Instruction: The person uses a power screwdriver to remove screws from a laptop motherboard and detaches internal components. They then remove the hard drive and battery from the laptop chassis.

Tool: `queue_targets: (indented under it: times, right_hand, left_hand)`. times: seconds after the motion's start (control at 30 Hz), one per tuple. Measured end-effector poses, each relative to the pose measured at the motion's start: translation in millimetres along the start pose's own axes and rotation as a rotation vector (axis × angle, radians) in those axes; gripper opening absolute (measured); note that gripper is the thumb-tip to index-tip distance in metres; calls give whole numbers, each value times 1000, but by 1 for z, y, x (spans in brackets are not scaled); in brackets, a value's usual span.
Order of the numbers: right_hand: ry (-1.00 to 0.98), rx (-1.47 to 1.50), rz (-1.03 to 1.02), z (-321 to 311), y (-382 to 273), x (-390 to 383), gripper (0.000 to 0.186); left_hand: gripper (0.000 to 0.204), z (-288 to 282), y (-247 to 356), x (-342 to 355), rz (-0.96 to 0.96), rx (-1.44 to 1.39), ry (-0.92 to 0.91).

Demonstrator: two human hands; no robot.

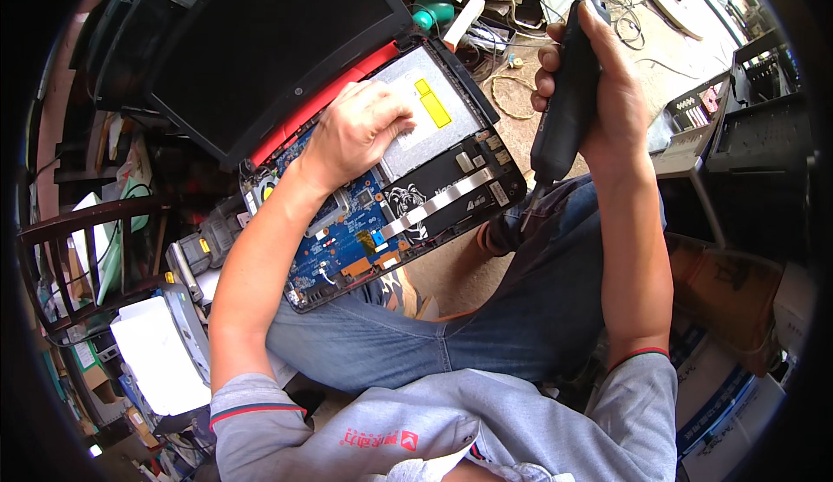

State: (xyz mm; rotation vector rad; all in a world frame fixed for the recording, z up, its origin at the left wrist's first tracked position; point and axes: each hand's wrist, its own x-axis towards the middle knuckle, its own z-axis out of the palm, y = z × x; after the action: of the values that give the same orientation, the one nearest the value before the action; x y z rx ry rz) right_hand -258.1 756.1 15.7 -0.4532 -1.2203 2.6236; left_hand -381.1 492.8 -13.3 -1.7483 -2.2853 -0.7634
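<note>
An opened laptop lies across my lap, with its dark screen [260, 48] and red hinge strip [299, 109]. Its innards show a blue circuit board [317, 248], a silver metal component [434, 144] with yellow labels, and a black part [416, 226] crossed by a white ribbon cable [438, 200]. My left hand [364, 131] is closed, fingers curled at the silver component’s left side; what they hold, if anything, is hidden. My right hand [607, 74] grips a black electric screwdriver [560, 118], its bit pointing down, right of the laptop.
Cables, a green object [429, 13] and small items lie on the floor beyond the laptop. Dark computer equipment [751, 170] and a cardboard box [724, 300] stand at right. A dark wooden chair-like frame [69, 230] and white flat objects [156, 352] crowd the left.
</note>
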Motion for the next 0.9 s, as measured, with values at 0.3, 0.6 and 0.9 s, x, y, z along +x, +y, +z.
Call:
queue_targets:
  times: [0.3,0.6,0.9]
  right_hand:
    - [-40,78,16,31,12,0,47]
    - [-95,124,-12,47,8,3,47]
    - [-121,54,3,48,13,-2,46]
  left_hand:
    - [9,0,32,-2,-352,-235,111]
    - [9,-38,8,-9,-1006,-1460,200]
    - [15,-35,22,2,-1008,-497,-247]
